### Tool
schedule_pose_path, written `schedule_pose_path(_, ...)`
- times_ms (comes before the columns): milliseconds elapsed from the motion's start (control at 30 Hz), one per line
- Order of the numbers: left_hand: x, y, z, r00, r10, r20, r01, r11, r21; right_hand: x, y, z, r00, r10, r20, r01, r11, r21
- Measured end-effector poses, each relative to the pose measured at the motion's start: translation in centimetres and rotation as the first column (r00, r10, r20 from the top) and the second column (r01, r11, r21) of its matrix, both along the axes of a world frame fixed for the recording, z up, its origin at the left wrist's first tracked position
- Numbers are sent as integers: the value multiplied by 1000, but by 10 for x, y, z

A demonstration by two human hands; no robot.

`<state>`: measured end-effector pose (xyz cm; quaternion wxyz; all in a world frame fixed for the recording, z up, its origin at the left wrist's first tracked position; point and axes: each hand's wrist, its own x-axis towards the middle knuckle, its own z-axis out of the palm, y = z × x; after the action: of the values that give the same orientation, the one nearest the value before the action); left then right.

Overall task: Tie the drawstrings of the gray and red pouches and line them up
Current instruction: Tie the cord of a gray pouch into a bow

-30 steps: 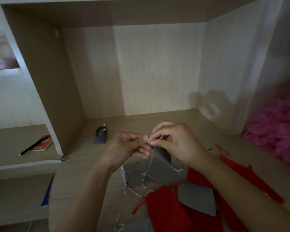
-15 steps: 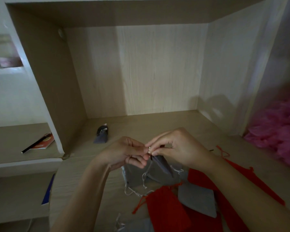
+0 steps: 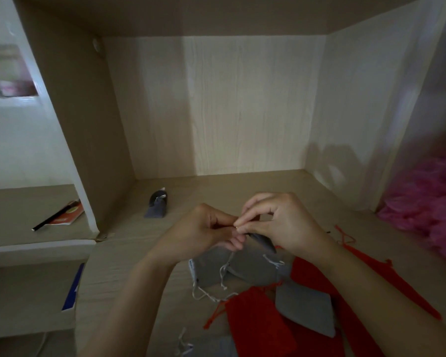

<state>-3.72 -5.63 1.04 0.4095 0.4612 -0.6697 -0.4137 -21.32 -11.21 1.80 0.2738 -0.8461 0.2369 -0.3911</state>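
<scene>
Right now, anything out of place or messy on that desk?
Yes: the gray pouches and red pouches lie in an overlapping heap at the front, askew, cords trailing loose. A lone gray pouch sits apart at the back left. The left hand and right hand pinch the held gray pouch's neck.
</scene>
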Motion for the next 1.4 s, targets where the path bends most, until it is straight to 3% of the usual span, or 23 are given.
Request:
schedule_pose_path(200, -2, 4, 6, 982, 1, -189, -10, 999, -42, -4, 4, 11, 998, 30, 59, -21, 987, -157)
schedule_pose_path(467, -11, 2, 5, 927, 134, -349, -159, 986, -43, 0, 3, 6, 990, -86, 110, 122, 915, -383)
schedule_pose_path(667, -14, 2, 4, 932, 188, -310, -216, 975, -59, 3, 3, 5, 986, -141, 94, 149, 984, -94)
schedule_pose_path(833, -14, 3, 6, 943, 197, -270, -224, 972, -73, 3, 2, 3, 988, -132, 77, 137, 989, -60)
schedule_pose_path(967, -15, 2, 7, 947, 209, -243, -235, 968, -83, 5, 0, 2, 982, -91, 164, 53, 973, 226)
schedule_pose_path(1033, -15, 2, 6, 952, 215, -218, -241, 966, -98, 5, -1, 2, 982, -91, 166, 39, 955, 293)
schedule_pose_path(1267, -18, 2, 6, 960, 225, -165, -249, 958, -140, 4, 2, 6, 987, -88, 138, 44, 955, 293)
schedule_pose_path(1400, -15, 4, 8, 952, 165, -258, -184, 981, -52, 4, 2, 6, 982, -122, 147, 85, 969, 233)
